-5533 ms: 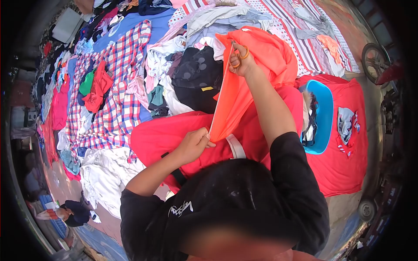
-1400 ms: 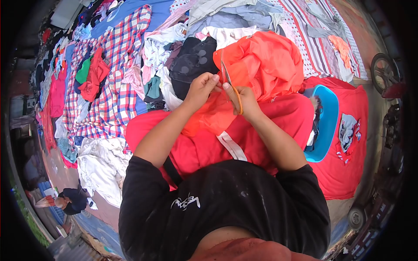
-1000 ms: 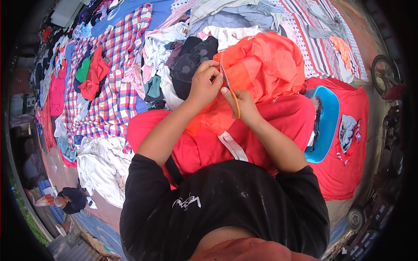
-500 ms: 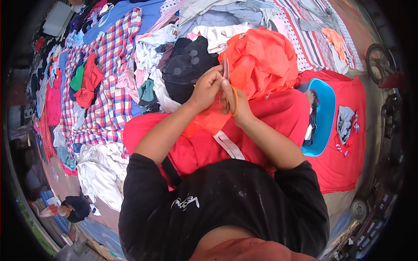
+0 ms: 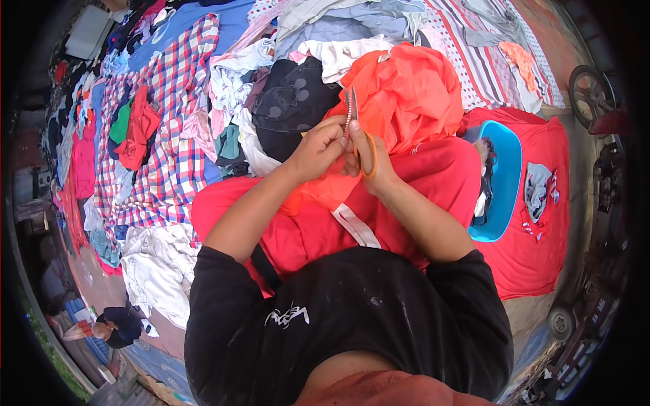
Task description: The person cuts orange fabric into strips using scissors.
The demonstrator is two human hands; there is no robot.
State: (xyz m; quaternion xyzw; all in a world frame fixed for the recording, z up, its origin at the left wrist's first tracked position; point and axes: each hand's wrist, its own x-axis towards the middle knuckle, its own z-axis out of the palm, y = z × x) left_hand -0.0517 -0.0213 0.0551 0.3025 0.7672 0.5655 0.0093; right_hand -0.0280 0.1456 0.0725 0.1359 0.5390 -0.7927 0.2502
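Orange-handled scissors (image 5: 369, 154) are in my right hand (image 5: 371, 161), their metal blades pointing up and away from me. My left hand (image 5: 319, 149) is closed just left of the blades, its fingers pinching the bright orange-red fabric (image 5: 406, 95). A thin strip, perhaps a zipper edge, runs beside the blades. Part of the orange fabric hangs below both hands over my red-covered lap (image 5: 433, 176). The larger bunch lies beyond my hands, next to a black patterned cloth (image 5: 291, 101).
A blue basin (image 5: 504, 183) with dark items stands on red cloth (image 5: 535, 264) at the right. Checked cloth (image 5: 172, 74), white cloth (image 5: 159, 264) and heaped clothes lie left. A seated person (image 5: 122, 325) is at lower left, a wheel (image 5: 589, 98) at upper right.
My left hand has shifted slightly left and down. The scissors have tilted a little, with their handle loop nearer my palm. The orange fabric's edge near the blades has moved.
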